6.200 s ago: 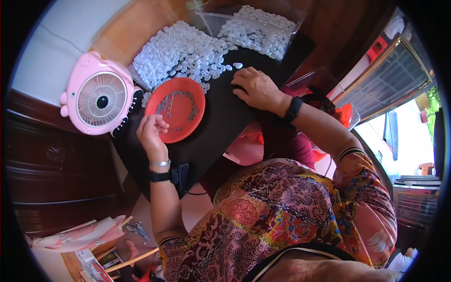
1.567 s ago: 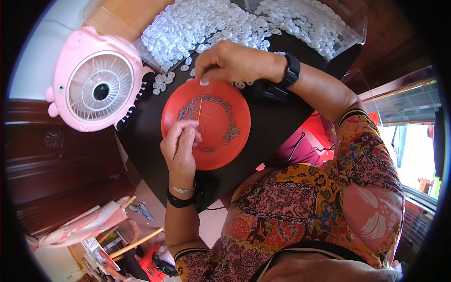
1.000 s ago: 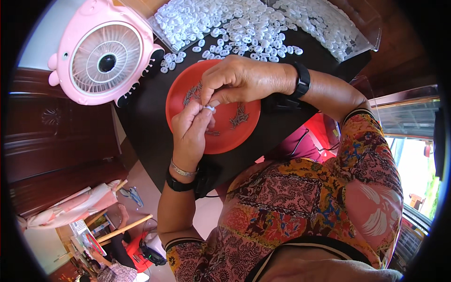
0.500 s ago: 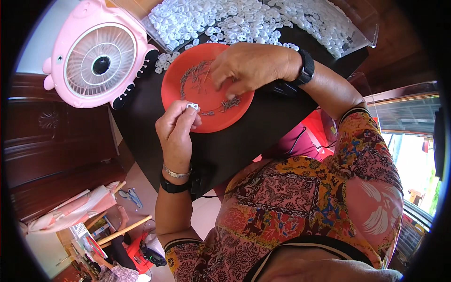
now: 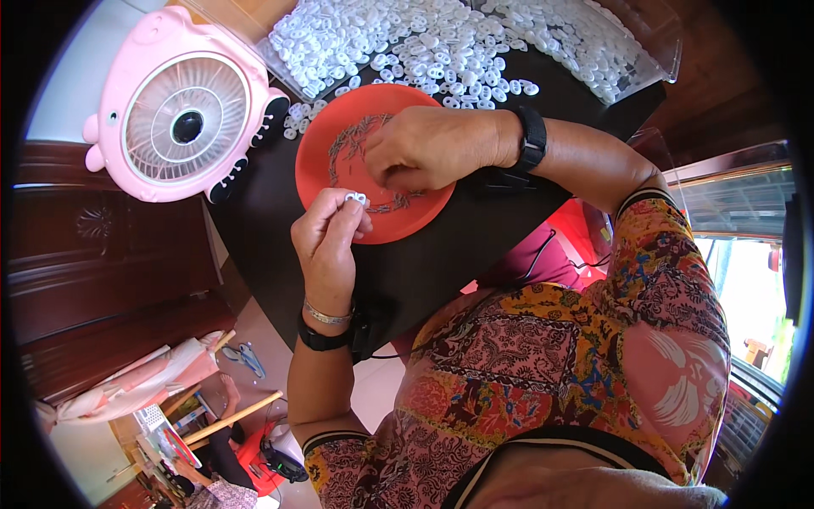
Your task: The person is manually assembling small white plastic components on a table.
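My left hand (image 5: 329, 242) pinches a small white plastic piece with two holes (image 5: 356, 198) between thumb and fingertips, above the near left rim of a red plate (image 5: 313, 153). Many thin grey metal pins or screws (image 5: 343, 146) lie in the plate, mostly along a curved band. Over the plate's right side hangs my right hand (image 5: 437, 146), its fingers curled together and pointing down and left. It is a short way from the white piece. Whatever those fingertips hold, if anything, is hidden beneath the hand.
Heaps of similar white pieces (image 5: 458, 47) spread along the far side of the dark table (image 5: 407, 288), partly in clear trays. A few more lie beside the plate. At the left stands a pink animal-shaped fan (image 5: 186, 127). Another person's foot (image 5: 229, 394) shows at lower left.
My right hand has shifted left and nearer to my left hand, and its fingers have drawn together. The left hand keeps the white piece. The view has moved slightly.
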A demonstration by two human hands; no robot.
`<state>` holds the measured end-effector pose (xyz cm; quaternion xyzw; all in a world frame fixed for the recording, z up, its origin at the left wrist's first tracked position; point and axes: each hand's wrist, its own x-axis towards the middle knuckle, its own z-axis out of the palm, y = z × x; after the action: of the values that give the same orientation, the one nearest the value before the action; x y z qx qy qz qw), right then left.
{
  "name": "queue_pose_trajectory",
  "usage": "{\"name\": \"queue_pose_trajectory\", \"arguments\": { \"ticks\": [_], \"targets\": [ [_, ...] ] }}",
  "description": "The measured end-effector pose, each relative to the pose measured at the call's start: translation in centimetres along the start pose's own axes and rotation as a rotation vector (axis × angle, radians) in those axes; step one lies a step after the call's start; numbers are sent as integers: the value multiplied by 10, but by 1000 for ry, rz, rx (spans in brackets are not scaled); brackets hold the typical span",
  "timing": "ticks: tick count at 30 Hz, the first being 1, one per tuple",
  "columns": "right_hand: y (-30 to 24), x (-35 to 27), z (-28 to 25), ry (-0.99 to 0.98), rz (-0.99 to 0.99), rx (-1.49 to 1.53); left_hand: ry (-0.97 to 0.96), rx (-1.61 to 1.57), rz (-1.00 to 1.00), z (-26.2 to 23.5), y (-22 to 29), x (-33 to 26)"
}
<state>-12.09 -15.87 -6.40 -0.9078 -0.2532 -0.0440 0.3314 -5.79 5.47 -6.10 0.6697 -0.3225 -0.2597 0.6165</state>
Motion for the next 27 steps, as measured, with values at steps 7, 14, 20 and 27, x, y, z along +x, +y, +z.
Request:
{"name": "queue_pose_trajectory", "arguments": {
  "ticks": [7,14,20,27],
  "targets": [
    [-4,2,-1,151,204,386,12,-14,6,-1,-3,1],
    [-4,3,-4,198,184,462,20,-22,-2,0,-1,1],
    [-3,3,0,222,127,319,48,-39,15,-3,-2,2],
    [-12,-1,-1,-134,-10,-61,95,-52,1,-6,-2,5]
  ]
}}
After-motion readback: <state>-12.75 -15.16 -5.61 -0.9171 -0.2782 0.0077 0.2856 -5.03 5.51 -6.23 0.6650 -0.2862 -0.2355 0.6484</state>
